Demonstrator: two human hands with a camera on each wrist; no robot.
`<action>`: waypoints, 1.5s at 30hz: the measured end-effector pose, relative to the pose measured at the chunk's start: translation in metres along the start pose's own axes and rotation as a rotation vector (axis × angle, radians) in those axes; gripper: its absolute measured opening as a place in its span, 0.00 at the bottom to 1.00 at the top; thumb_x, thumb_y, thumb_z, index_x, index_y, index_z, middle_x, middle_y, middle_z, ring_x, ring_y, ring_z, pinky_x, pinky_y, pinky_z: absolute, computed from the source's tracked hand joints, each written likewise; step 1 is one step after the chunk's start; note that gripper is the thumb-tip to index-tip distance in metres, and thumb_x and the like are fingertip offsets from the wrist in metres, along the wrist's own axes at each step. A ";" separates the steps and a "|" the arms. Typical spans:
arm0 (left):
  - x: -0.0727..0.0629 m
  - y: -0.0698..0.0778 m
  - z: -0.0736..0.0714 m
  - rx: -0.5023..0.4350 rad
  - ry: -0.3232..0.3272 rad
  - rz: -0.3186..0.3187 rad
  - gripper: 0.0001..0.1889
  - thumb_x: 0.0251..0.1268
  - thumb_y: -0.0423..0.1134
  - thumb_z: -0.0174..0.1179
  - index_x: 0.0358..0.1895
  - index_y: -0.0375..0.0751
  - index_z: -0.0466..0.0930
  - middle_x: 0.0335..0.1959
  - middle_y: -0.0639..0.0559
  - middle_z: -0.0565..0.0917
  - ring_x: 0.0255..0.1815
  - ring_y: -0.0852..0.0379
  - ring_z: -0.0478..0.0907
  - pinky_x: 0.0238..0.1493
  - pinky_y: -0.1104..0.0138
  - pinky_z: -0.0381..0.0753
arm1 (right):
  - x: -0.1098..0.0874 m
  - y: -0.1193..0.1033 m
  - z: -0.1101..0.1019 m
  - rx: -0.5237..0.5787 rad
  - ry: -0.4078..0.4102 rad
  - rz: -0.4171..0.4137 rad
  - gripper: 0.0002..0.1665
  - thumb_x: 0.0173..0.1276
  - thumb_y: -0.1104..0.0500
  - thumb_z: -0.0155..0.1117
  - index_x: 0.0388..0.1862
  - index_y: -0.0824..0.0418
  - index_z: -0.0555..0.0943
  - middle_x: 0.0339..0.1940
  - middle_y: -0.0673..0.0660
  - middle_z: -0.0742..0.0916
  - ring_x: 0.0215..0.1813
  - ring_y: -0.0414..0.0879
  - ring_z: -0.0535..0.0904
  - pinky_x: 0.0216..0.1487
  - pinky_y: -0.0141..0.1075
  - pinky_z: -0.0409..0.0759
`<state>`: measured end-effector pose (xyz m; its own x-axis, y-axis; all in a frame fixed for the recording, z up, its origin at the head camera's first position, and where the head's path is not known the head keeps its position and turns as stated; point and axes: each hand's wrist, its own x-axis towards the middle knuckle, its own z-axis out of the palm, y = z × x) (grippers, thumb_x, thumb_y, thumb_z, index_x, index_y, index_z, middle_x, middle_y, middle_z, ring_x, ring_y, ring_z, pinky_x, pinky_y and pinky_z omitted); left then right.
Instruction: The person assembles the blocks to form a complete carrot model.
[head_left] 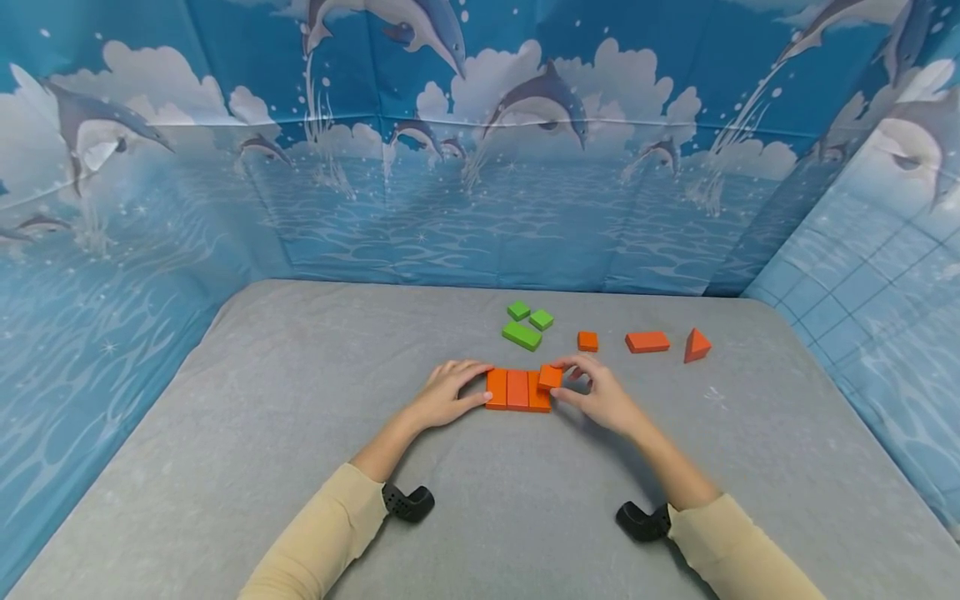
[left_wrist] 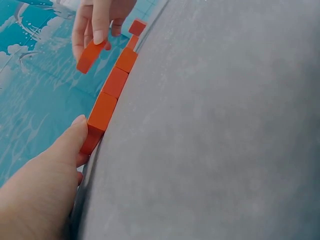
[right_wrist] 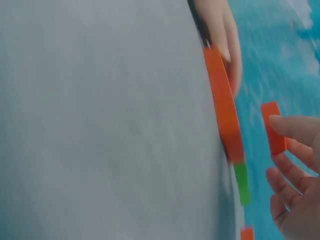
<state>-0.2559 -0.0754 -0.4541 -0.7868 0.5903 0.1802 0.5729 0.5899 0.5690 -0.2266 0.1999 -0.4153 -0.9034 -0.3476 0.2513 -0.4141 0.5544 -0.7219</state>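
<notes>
Three orange rectangular blocks (head_left: 517, 390) lie side by side in a flat row on the table. At the row's left end, my left hand (head_left: 446, 396) holds the leftmost block (left_wrist: 102, 111) between its thumb at the near corner and fingertips at the far one. My right hand (head_left: 600, 400) pinches a small square orange block (head_left: 551, 377) between thumb and fingers. In the left wrist view this held block (left_wrist: 90, 57) hangs tilted and apart from the row; from the head it overlaps the rightmost block. Part of the left fingers is hidden behind the row.
Behind the row lie several green blocks (head_left: 522, 335). Farther right are a small orange square (head_left: 588, 341), an orange rectangular block (head_left: 647, 342) and an orange triangular block (head_left: 697, 345). A dolphin-print curtain (head_left: 495, 208) borders the grey-covered table (head_left: 495, 517) at the back and sides.
</notes>
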 end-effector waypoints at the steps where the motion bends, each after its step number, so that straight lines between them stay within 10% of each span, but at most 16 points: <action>1: 0.000 0.000 0.000 0.002 -0.002 -0.004 0.27 0.66 0.51 0.51 0.66 0.47 0.64 0.64 0.51 0.67 0.64 0.50 0.60 0.61 0.52 0.55 | 0.000 -0.004 0.004 0.007 -0.015 -0.006 0.21 0.57 0.63 0.68 0.50 0.63 0.77 0.45 0.58 0.79 0.43 0.53 0.72 0.39 0.44 0.68; 16: 0.001 0.000 0.000 0.008 -0.016 -0.030 0.27 0.67 0.52 0.50 0.67 0.49 0.63 0.65 0.52 0.67 0.63 0.51 0.60 0.61 0.53 0.55 | -0.005 -0.027 0.044 -0.056 -0.128 -0.170 0.21 0.54 0.58 0.70 0.47 0.61 0.78 0.39 0.52 0.80 0.39 0.46 0.74 0.42 0.39 0.73; 45: 0.002 -0.001 0.001 0.020 -0.002 -0.026 0.27 0.66 0.52 0.51 0.66 0.49 0.64 0.64 0.52 0.67 0.62 0.50 0.61 0.60 0.53 0.56 | -0.007 -0.025 0.051 -0.192 -0.099 -0.188 0.18 0.50 0.61 0.73 0.42 0.57 0.79 0.40 0.51 0.78 0.41 0.44 0.71 0.45 0.45 0.66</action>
<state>-0.2577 -0.0738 -0.4550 -0.8011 0.5758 0.1636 0.5566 0.6161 0.5573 -0.2038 0.1499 -0.4323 -0.7975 -0.5245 0.2982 -0.5952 0.6029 -0.5313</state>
